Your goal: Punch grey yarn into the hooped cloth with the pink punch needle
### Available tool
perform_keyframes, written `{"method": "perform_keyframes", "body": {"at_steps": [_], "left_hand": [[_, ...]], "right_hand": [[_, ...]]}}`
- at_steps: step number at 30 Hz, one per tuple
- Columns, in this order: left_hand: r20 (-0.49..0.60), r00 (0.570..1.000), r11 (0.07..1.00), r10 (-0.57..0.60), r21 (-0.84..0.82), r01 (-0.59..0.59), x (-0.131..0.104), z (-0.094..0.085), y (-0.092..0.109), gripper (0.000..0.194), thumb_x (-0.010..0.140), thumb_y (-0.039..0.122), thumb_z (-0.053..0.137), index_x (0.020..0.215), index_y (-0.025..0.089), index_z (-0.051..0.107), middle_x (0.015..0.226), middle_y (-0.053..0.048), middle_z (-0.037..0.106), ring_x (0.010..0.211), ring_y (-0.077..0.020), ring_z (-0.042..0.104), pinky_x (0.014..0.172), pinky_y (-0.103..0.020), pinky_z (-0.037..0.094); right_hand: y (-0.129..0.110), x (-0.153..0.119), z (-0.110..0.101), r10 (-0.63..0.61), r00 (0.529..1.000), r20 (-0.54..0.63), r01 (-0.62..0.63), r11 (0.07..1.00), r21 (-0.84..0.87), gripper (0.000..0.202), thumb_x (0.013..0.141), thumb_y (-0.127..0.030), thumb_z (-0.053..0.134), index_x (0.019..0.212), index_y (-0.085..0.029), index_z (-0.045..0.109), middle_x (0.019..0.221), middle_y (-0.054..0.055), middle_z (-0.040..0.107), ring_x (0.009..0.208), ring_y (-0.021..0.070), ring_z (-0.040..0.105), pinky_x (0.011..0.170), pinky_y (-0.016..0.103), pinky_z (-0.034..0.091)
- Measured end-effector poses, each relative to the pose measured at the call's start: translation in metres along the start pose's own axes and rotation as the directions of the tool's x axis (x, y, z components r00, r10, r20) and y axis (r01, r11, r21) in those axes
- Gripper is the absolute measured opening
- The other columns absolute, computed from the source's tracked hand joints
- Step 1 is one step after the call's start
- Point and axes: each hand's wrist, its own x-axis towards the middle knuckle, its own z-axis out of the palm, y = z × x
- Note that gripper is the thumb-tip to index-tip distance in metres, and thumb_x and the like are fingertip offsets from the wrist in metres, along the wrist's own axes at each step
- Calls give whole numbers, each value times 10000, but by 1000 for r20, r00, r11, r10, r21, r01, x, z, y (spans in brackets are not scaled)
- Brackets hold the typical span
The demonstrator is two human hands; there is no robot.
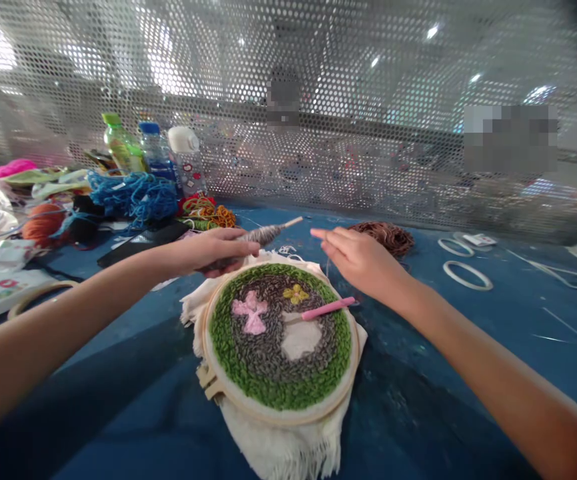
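Note:
My left hand (218, 250) is closed round a stick wound with grey yarn (266, 235), its bare pale tip pointing up to the right. Across from that tip, my right hand (356, 257) has its fingers stretched out; a thin strand shows just under them. Below both hands lies a round embroidery hoop (278, 421) on fringed white cloth (288, 453). Its looped yarn work has a green border, a grey-brown ground, a pink flower (252, 312), a small yellow flower (296, 293) and a bare white patch. A pink punch needle pen (328, 308) rests across the hoop's right side.
A brown yarn bundle (386, 237) sits behind my right hand, with white rings (467, 275) farther right. Blue yarn (136, 197), an orange ball (43, 223) and several bottles (156, 150) crowd the left. A perforated metal screen (348, 160) stands along the back.

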Motion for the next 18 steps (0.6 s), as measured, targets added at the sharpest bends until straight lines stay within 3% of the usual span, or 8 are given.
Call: {"method": "perform_keyframes", "body": {"at_steps": [2,5,8,11,12,14,16,18], "left_hand": [[-112,994,999,17,-37,-21,1,-7,3,266,866,440,710,873,174,710,569,-1,604,341,-72,430,291,-160,284],[-245,969,991,-16,-130,-16,7,-17,2,293,916,416,627,850,142,709,694,-65,695,407,-119,551,339,-211,421],[-340,937,967,-82,-256,-9,16,-23,-3,272,978,385,574,961,135,681,865,-68,714,616,-159,663,532,-283,562],[-420,895,927,-151,-376,-20,24,-30,-9,255,986,374,600,1102,152,643,973,-48,691,738,-167,672,645,-327,585],[-443,881,912,-170,-408,-29,26,-34,-11,255,982,365,610,1122,153,639,997,-52,687,756,-171,672,656,-332,587],[-486,853,886,-189,-459,-65,29,-42,-14,261,978,349,618,1144,149,634,1033,-63,683,786,-181,677,666,-340,591],[-533,826,864,-185,-488,-122,31,-50,-17,256,978,340,620,1152,153,632,1043,-63,680,786,-178,674,660,-333,589],[-564,809,846,-167,-504,-176,33,-56,-19,241,983,339,611,1133,151,635,1020,-57,681,772,-173,672,650,-324,585]], "right_hand": [[1,0,-3,100,977,187,-103,995,2,431,965,-480,501,791,-171,745,691,64,643,686,197,586,680,341,435],[0,0,-12,158,915,370,-285,904,318,562,938,-570,522,553,-172,616,452,-25,441,442,101,373,499,272,302],[-2,-1,-23,37,866,498,-319,809,494,580,934,-537,565,498,-156,603,436,-22,451,422,77,342,460,258,247],[-6,-6,-32,-148,723,675,-338,776,532,522,935,-462,602,541,-131,688,435,-24,448,434,68,333,452,250,226],[-8,-8,-35,-208,685,698,-344,752,562,500,933,-443,606,558,-130,707,428,-29,435,433,66,321,453,247,229],[-11,-12,-40,-320,661,679,-345,674,653,477,939,-406,596,562,-140,720,402,-44,385,423,66,292,470,245,264],[-15,-15,-44,-411,681,605,-314,582,750,480,956,-367,569,548,-161,712,378,-57,327,416,66,273,514,246,326],[-18,-15,-48,-470,735,489,-241,493,836,499,968,-344,548,513,-185,678,363,-58,308,416,70,300,571,251,385]]}}
